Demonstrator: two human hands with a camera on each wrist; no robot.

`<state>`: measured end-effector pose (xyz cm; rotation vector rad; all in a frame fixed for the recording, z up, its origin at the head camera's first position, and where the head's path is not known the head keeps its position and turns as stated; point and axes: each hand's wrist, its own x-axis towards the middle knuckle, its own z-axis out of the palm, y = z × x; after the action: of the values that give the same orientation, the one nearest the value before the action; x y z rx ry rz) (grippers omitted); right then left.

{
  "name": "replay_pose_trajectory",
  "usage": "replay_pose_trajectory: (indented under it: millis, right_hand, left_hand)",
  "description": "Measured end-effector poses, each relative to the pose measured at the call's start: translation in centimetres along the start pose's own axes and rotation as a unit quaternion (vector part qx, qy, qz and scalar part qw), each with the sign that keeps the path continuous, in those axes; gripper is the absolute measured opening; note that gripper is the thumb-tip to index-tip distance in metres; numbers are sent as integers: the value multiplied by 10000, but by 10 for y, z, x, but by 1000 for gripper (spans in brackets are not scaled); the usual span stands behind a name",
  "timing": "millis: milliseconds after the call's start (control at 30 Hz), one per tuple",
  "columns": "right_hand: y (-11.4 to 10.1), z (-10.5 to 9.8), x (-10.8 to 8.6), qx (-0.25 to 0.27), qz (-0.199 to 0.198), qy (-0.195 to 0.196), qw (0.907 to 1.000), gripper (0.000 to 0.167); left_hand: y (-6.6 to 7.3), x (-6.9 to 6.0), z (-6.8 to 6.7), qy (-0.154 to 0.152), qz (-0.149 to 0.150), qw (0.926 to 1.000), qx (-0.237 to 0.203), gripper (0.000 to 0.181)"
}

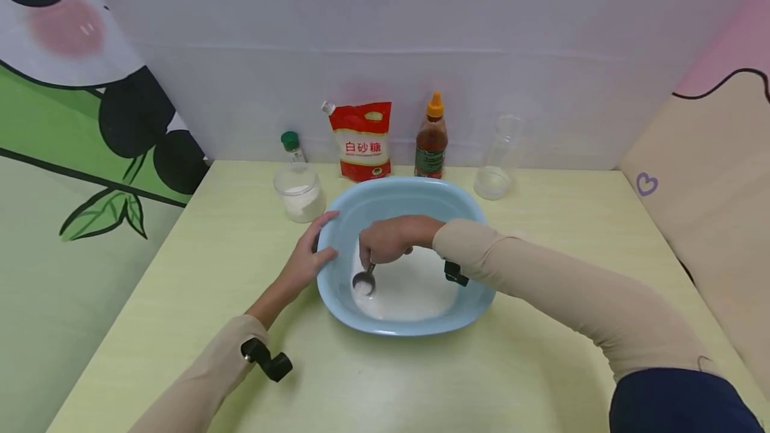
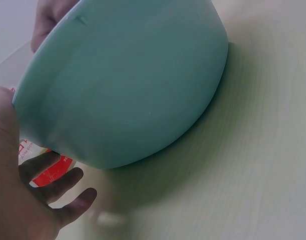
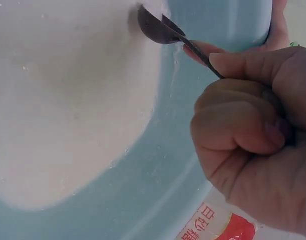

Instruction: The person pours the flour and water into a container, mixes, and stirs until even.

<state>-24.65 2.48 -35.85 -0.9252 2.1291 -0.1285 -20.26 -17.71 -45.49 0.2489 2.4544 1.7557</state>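
Note:
A light blue plastic basin [image 1: 400, 327] holds a milky white liquid [image 1: 415, 289]. My left hand [image 1: 303, 262] grips its left rim, thumb over the edge, with several fingers [image 2: 57, 187] spread outside the wall. Over the basin, my right hand [image 1: 388, 240] holds a small dark spoon [image 3: 160, 27] by its thin handle, pinched between thumb and curled fingers. In the head view the spoon's round bowl tilts down at the liquid's left side, with something white in it. Whether the bowl touches the liquid is hard to tell.
Behind the basin stand a clear jar of white powder [image 1: 303, 200], a green-capped bottle [image 1: 291, 142], a red and white sugar pouch [image 1: 363, 146], a brown sauce bottle with an orange cap [image 1: 431, 139] and a clear glass [image 1: 494, 176]. All rest on a pale table [image 1: 385, 386].

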Motion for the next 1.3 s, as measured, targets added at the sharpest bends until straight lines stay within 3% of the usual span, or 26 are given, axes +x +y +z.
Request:
replay_pose_trajectory:
  millis: [233,433,533,667,767,867,1100,1200,1300]
  right_hand:
    - [14,-13,8,-452,394,1098,9921,26]
    - [38,-20,2,-473,1148,1421,9820,18]
    - [46,-20,-1,-328,1253,1542,9795,16]
    - [45,-18,-1,-87,931,1647,9819,21]
    - [36,-15,3,302,595,1417,9877,26]
    - [24,-11,6,774,330,933,9921,31]
    - [2,0,1,1098,-155,16,9938,32]
    - [1,4,-7,926,-272,-574,9937,31]
    - [6,5,-14,347,-67,-1021,9941,28]
  left_hand:
    - [-1,0,0,38,65,10000,-21,71]
    - [-1,1,1,9,27,10000,-27,71]
    - [-1,1,0,14,-14,10000,-74,71]
    - [-1,1,0,28,-32,10000,-81,71]
    - [-1,1,0,27,-38,10000,-53,71]
    - [1,1,1,2,-7,10000,-11,71]
    - [0,1,1,43,79,10000,-6,73]
    - [0,0,1,62,90,9999,-45,72]
    - [-1,0,1,60,44,10000,-64,71]
